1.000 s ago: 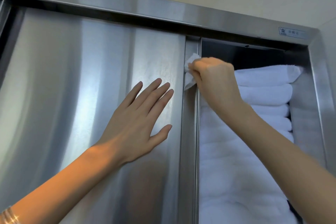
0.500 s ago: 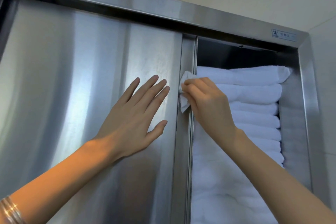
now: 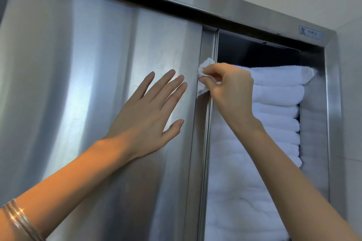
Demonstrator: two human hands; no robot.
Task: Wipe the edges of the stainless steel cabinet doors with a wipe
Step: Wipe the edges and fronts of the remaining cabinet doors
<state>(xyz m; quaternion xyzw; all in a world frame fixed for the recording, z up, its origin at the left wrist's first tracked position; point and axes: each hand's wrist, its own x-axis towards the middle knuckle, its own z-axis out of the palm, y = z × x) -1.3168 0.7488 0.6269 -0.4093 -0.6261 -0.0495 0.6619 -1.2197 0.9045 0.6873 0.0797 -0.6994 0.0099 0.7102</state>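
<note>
Head view shows the right hand (image 3: 231, 88) pinching a crumpled white wipe (image 3: 203, 76) against the vertical edge of the steel cabinet door (image 3: 88, 64), while the left hand (image 3: 148, 115) lies flat, fingers straight, on that door beside stacked white towels (image 3: 278, 103).

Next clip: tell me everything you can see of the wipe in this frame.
The wipe is small, white and crumpled, thin like paper or soft cloth. The right hand pinches it between thumb and curled fingers, hiding its middle. One bunch sticks out above the fingers and another hangs below. It is pressed against the vertical door edge, high up, just left of the open compartment. Nothing else visibly touches it.
</note>
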